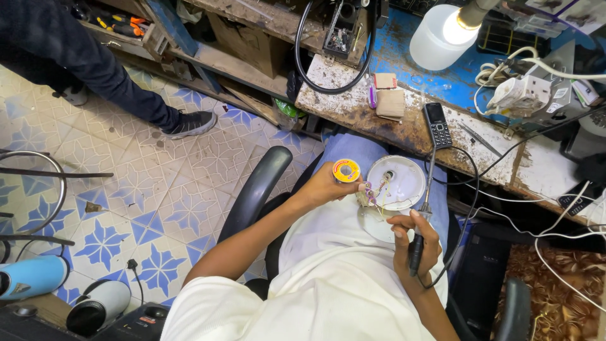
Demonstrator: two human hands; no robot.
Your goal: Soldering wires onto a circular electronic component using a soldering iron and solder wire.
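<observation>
At the far left, low in the head view, a blue hair dryer [28, 276] lies on its side next to a grey and white one [98, 306], both on a dark surface at the edge of the patterned blue and white tiled floor [158, 189]. Higher up, another person's dark-trousered leg and black shoe [189, 123] stand on the tiles by a battered wooden shelf of tools.

Nearer the middle, the black armrest [255, 186] of the chair curves beside the person's left forearm. The left hand [328, 186] has its grip closed around a small yellow spool of solder wire [346, 170], the fingertips also reaching the cluster of thin coloured wires [372, 192] at the edge of a round white lamp housing [396, 183]. That housing rests over the person's lap, against the blue cloth just below the table [404, 129] edge.

The right hand [416, 246] is wrapped tight around the dark handle of a soldering iron [424, 208], whose thin shaft points up to the wires; its black cord loops off to the right.

On the scarred table above lie a small cardboard pad [390, 102], a black keypad phone [437, 125], a glowing white bulb [442, 35] and, further right, a white power strip [524, 95] amid tangled cables.
</observation>
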